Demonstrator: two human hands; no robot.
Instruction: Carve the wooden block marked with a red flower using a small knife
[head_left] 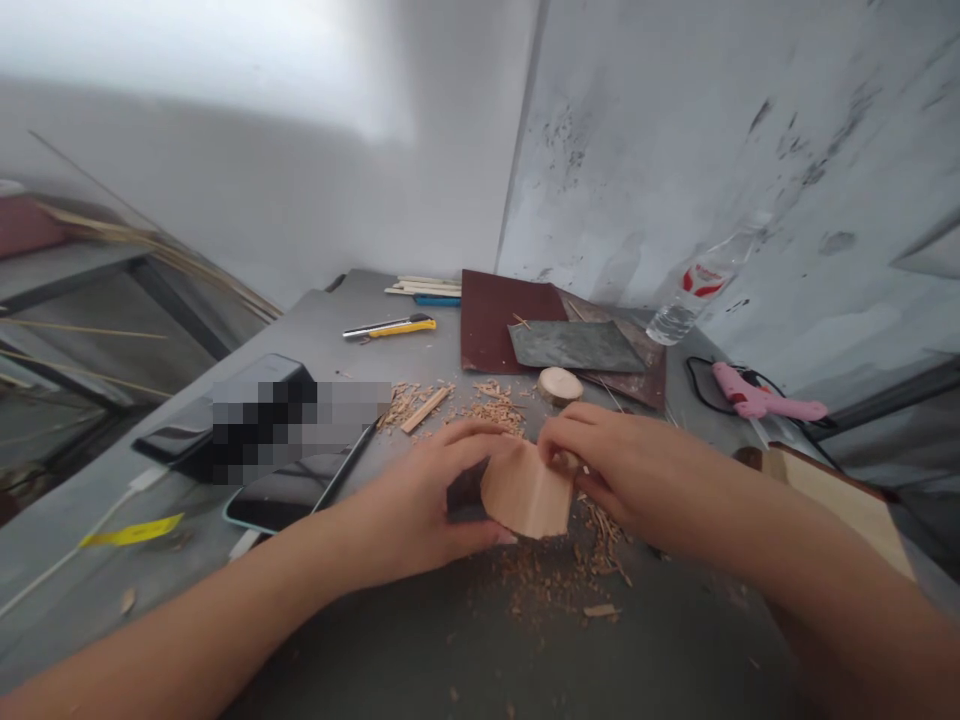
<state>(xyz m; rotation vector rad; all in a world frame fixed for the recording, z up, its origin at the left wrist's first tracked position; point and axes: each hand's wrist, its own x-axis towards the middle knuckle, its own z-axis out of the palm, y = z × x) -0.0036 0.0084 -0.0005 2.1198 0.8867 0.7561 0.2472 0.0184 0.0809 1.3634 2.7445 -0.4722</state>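
Curved wood piece (pixel 525 490) at frame centre, clamped by left grip (pixel 405 500) along its left edge and right grip (pixel 637 470) at its upper corner, partly hidden by both. At 9 o'clock, one pixelated object (pixel 300 420), unreadable; at 11 o'clock, one yellow utility knife (pixel 397 325); at 12 o'clock, one wood disc (pixel 559 386) and three sandpaper sheets (pixel 495 320).

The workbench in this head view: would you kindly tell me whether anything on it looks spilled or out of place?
Yes: loose wood shavings are strewn over the grey tabletop beneath the left hand and right hand and beyond them, near a round wood slice, so they look spilled.
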